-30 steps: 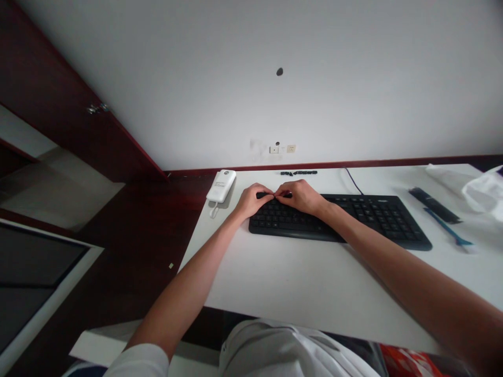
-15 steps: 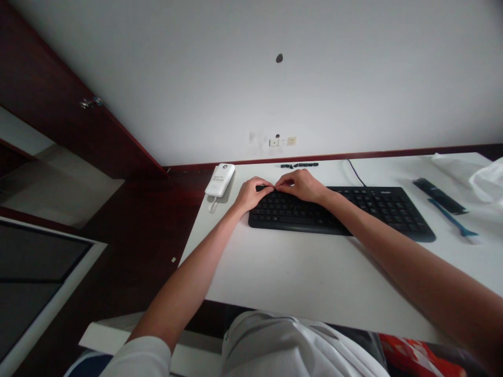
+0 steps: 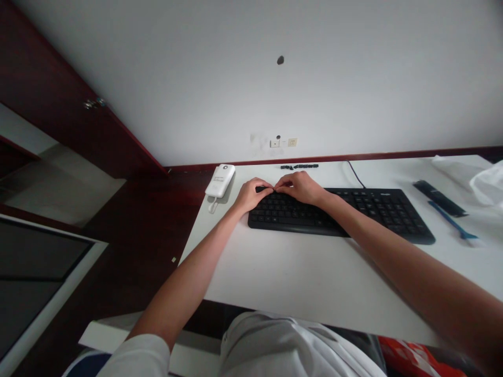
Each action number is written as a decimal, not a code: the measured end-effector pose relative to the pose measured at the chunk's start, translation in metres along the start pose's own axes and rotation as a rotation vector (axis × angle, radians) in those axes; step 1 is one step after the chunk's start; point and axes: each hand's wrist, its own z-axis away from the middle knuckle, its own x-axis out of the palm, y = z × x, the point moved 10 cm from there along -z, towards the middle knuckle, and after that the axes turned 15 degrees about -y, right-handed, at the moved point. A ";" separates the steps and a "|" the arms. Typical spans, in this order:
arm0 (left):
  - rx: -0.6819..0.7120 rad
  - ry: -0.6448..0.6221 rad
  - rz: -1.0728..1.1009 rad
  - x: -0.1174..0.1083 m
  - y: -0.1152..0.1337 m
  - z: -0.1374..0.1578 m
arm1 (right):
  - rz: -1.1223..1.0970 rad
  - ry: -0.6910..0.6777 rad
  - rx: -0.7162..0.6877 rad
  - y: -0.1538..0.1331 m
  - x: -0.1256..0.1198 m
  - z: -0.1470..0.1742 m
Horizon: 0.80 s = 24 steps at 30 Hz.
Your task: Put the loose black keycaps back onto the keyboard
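Note:
A black keyboard (image 3: 285,214) lies on the white table. Over its upper left part, my left hand (image 3: 250,195) and my right hand (image 3: 302,186) meet fingertip to fingertip. Both pinch with thumb and forefinger at the top row of keys. A tiny dark bit shows where the fingertips come together, too small to name. Part of the top row is hidden under my right hand, and my right forearm crosses the keyboard's middle. Just behind the hands, several small black pieces like keycaps (image 3: 306,166) form a row near the table's back edge.
A white device with a strap (image 3: 220,180) lies on the table's left corner. Right of the keyboard are a dark flat strip (image 3: 440,198), a blue brush-like tool (image 3: 451,220) and white plastic wrapping (image 3: 487,180). The keyboard's cable (image 3: 357,174) runs toward the wall.
Both hands keep their pinch at the same spot on the keyboard, with only a very slight shift of the fingers. The view has tilted a little.

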 end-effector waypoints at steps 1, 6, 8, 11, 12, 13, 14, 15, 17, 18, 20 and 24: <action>-0.007 -0.002 -0.001 0.000 0.000 0.000 | 0.001 -0.001 -0.001 0.000 0.000 0.000; -0.039 -0.017 0.019 0.000 -0.003 -0.001 | -0.002 -0.022 -0.016 -0.004 0.001 0.001; -0.049 -0.026 0.031 0.000 -0.005 -0.002 | 0.005 -0.031 -0.026 -0.006 0.002 0.001; -0.072 -0.025 0.038 0.000 -0.008 -0.002 | 0.021 -0.042 -0.040 -0.009 0.003 0.001; -0.080 -0.025 0.040 0.000 -0.009 -0.003 | 0.023 -0.042 -0.042 -0.010 0.003 0.001; -0.088 -0.026 0.046 0.000 -0.010 -0.003 | 0.023 -0.041 -0.040 -0.010 0.003 0.001; -0.094 -0.032 0.053 0.001 -0.010 -0.003 | 0.019 -0.039 -0.035 -0.009 0.003 0.001; -0.099 -0.038 0.059 0.002 -0.010 -0.003 | 0.012 -0.036 -0.029 -0.008 0.002 0.001; -0.114 -0.044 0.068 0.002 -0.011 -0.003 | -0.008 -0.037 -0.017 -0.006 0.002 0.001; -0.122 -0.044 0.069 0.003 -0.012 -0.003 | -0.017 -0.034 -0.008 -0.004 0.001 0.001; -0.136 -0.035 0.074 0.002 -0.013 -0.002 | -0.025 -0.010 0.019 0.001 -0.001 0.001; -0.115 -0.030 0.079 0.003 -0.012 -0.002 | -0.032 0.040 0.140 0.017 -0.002 0.003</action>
